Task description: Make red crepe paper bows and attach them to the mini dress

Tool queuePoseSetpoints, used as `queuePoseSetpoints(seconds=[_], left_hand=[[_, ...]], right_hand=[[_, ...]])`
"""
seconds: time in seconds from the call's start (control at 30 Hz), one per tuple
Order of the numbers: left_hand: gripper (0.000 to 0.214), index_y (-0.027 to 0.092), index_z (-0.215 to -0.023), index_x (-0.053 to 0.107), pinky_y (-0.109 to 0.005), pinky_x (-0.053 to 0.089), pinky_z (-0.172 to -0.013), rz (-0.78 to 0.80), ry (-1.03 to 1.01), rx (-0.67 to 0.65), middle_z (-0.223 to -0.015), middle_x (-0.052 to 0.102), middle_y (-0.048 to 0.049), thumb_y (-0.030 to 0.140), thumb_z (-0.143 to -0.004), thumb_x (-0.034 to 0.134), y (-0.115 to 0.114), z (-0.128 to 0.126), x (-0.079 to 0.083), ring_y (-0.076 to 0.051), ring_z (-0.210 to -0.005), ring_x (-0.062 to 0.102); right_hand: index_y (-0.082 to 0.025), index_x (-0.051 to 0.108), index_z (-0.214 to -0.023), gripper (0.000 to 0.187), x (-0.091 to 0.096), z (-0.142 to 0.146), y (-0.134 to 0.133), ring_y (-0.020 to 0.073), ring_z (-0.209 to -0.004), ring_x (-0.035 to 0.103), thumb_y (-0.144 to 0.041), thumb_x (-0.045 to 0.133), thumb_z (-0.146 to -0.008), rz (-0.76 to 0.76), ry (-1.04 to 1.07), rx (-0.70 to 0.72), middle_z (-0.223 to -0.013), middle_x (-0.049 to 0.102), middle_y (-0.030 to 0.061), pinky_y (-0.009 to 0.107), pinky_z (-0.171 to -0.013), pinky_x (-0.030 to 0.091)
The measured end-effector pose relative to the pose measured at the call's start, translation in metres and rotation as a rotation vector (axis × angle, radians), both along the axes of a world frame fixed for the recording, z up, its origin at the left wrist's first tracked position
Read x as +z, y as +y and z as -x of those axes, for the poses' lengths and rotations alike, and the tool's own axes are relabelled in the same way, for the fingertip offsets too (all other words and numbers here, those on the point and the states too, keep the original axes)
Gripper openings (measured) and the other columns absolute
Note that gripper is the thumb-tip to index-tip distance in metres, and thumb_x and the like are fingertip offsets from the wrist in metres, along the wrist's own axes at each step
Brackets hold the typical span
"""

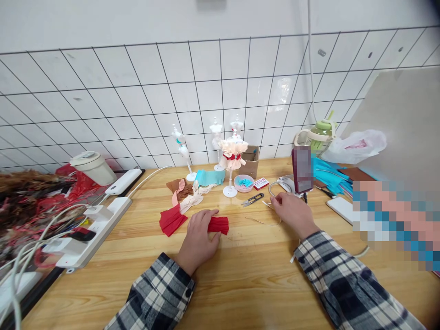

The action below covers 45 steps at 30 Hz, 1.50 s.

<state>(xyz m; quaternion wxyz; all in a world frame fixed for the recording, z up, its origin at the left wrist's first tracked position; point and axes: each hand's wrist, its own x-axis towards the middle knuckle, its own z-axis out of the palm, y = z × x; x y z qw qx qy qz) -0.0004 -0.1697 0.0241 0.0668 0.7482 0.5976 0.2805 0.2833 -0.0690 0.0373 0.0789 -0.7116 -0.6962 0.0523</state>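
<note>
My left hand (200, 236) rests on a red pleated strip of fabric (219, 225), its fingers and thumb gripping the strip's left end. Another red pleated piece (172, 221) lies to the left of that hand. Farther right, my right hand (293, 211) is closed in a pinch beside a thin white strip (267, 204) and a fine thread (263, 222). What its fingertips hold is hidden. Small black thread snips (253, 200) lie between the two hands. Beyond them stands a small white dress form (230, 191) wearing a peach ruffled dress (233, 153) with a red waistband.
Other dress forms (188, 175), a pink dish (244, 189) of blue scraps, a small red-and-white box (261, 183) and a cardboard box (252, 162) stand behind. A phone (302, 172) is propped at right. A power strip (99, 233) with cables lies left.
</note>
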Motion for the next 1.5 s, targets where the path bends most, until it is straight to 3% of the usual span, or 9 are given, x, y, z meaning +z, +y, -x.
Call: queuePoseSetpoints(seconds=[0.2, 0.4, 0.53, 0.77, 0.9, 1.1, 1.2, 1.3, 1.5], left_hand=[[0.034, 0.022, -0.113, 0.057, -0.046, 0.041, -0.095, -0.052, -0.068, -0.031, -0.112, 0.056, -0.0083, 0.024, -0.080, 0.059, 0.000, 0.000, 0.002, -0.026, -0.106, 0.050], [0.021, 0.022, -0.102, 0.064, -0.041, 0.042, -0.091, -0.058, -0.158, -0.033, -0.104, 0.060, -0.0076, 0.032, -0.086, 0.054, -0.002, -0.002, 0.014, -0.023, -0.100, 0.053], [0.027, 0.021, -0.099, 0.066, -0.035, 0.044, -0.086, 0.030, -0.374, -0.120, -0.098, 0.064, -0.0072, 0.038, -0.089, 0.048, -0.009, -0.010, 0.022, -0.021, -0.095, 0.056], [0.051, 0.017, -0.088, 0.063, -0.030, 0.045, -0.072, 0.287, -0.573, -0.204, -0.084, 0.063, -0.0064, 0.053, -0.092, 0.027, -0.015, -0.024, 0.021, -0.018, -0.079, 0.056], [0.044, 0.016, -0.072, 0.059, -0.025, 0.040, -0.064, 0.427, -0.568, -0.270, -0.072, 0.056, -0.0022, 0.055, -0.085, 0.045, -0.013, -0.024, 0.022, -0.015, -0.069, 0.050], [0.039, 0.016, -0.068, 0.052, -0.023, 0.037, -0.062, 0.719, -0.854, -0.394, -0.067, 0.048, 0.0013, 0.052, -0.083, 0.052, -0.010, -0.019, 0.019, -0.012, -0.065, 0.044], [0.035, 0.016, -0.069, 0.051, -0.025, 0.039, -0.069, 0.696, -0.897, -0.437, -0.073, 0.050, -0.0003, 0.048, -0.082, 0.057, -0.008, -0.011, 0.020, -0.014, -0.071, 0.047], [0.029, 0.016, -0.070, 0.052, -0.027, 0.039, -0.072, 0.598, -0.731, -0.500, -0.076, 0.052, -0.0012, 0.041, -0.083, 0.057, -0.006, -0.001, 0.026, -0.014, -0.074, 0.048], [0.026, 0.017, -0.070, 0.055, -0.030, 0.040, -0.075, 0.311, -0.280, -0.474, -0.079, 0.057, -0.0032, 0.038, -0.086, 0.053, -0.006, 0.003, 0.033, -0.018, -0.079, 0.051]], right_hand=[[-0.017, 0.064, -0.088, 0.023, -0.011, -0.004, 0.004, 0.0227, -0.092, 0.060, -0.030, 0.045, -0.088, 0.056, -0.081, 0.034, -0.096, 0.065, 0.0106, 0.029, -0.066, 0.040], [-0.017, 0.056, -0.101, 0.031, 0.002, 0.002, -0.003, 0.0221, -0.080, 0.062, -0.034, 0.031, -0.096, -0.220, -0.039, -0.001, -0.092, 0.065, 0.0103, 0.028, -0.063, 0.038], [-0.020, 0.054, -0.102, 0.029, 0.013, 0.027, -0.030, 0.0208, -0.078, 0.062, -0.038, 0.032, -0.096, -0.289, 0.223, 0.307, -0.085, 0.066, 0.0073, 0.029, -0.069, 0.040], [-0.022, 0.053, -0.094, 0.011, 0.007, 0.075, -0.074, 0.0159, -0.070, 0.059, -0.032, 0.049, -0.090, -0.049, 0.471, 0.811, -0.079, 0.065, 0.0012, 0.025, -0.063, 0.040], [-0.022, 0.052, -0.094, 0.010, 0.009, 0.075, -0.076, 0.0145, -0.072, 0.058, -0.025, 0.054, -0.085, 0.016, 0.566, 0.864, -0.080, 0.063, 0.0005, 0.024, -0.064, 0.042], [-0.022, 0.053, -0.098, 0.021, 0.010, 0.071, -0.072, 0.0126, -0.070, 0.057, -0.026, 0.063, -0.079, 0.220, 0.886, 0.816, -0.077, 0.061, -0.0017, 0.022, -0.059, 0.044], [-0.022, 0.052, -0.113, 0.044, 0.009, 0.071, -0.068, 0.0127, -0.061, 0.059, -0.036, 0.069, -0.075, 0.614, 1.111, 0.714, -0.068, 0.059, -0.0040, 0.023, -0.054, 0.046], [-0.017, 0.059, -0.104, 0.040, 0.008, 0.069, -0.064, 0.0123, -0.056, 0.058, -0.044, 0.066, -0.075, 0.899, 1.193, 0.587, -0.062, 0.059, -0.0032, 0.026, -0.054, 0.049], [-0.016, 0.065, -0.079, 0.023, -0.004, 0.073, -0.065, 0.0108, -0.054, 0.055, -0.038, 0.068, -0.072, 0.877, 1.145, 0.575, -0.061, 0.060, -0.0018, 0.022, -0.052, 0.045]])
